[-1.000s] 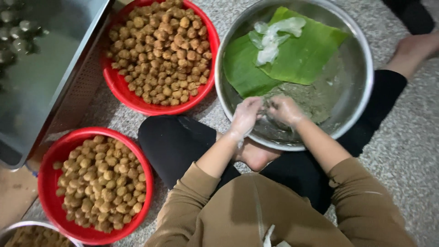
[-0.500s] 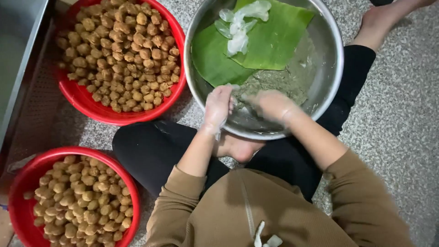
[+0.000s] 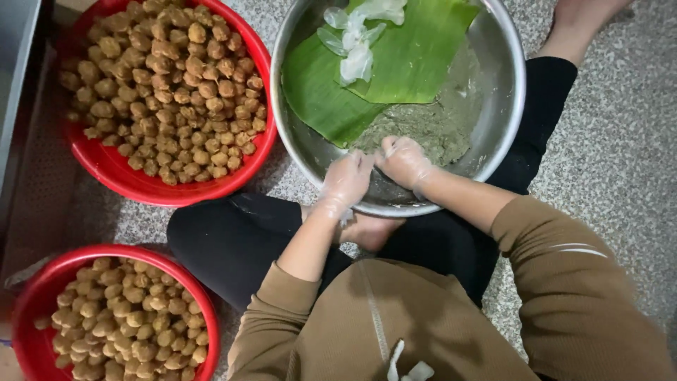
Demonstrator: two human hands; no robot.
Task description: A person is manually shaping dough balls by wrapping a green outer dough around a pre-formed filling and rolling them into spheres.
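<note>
I sit cross-legged on the floor with a large steel bowl [image 3: 502, 134] in front of me. Inside it lie a grey-green dough mass [image 3: 430, 127], a green banana leaf [image 3: 395, 63] and crumpled clear plastic gloves [image 3: 356, 35] on the leaf. My left hand [image 3: 345, 182] and my right hand [image 3: 403, 161], both in thin clear gloves, meet at the bowl's near rim. Their fingers are closed together around a small lump of dough that is mostly hidden between them.
A red basin [image 3: 141, 185] heaped with several brown balls stands left of the steel bowl. A second red basin [image 3: 42, 296] of the same balls sits at the lower left. A metal tray edge [image 3: 14, 85] runs along the far left. The floor is speckled stone.
The view has shifted so the bowl and basins sit further left and lower in the frame. My hands stay together at the bowl's near rim, working the dough.
</note>
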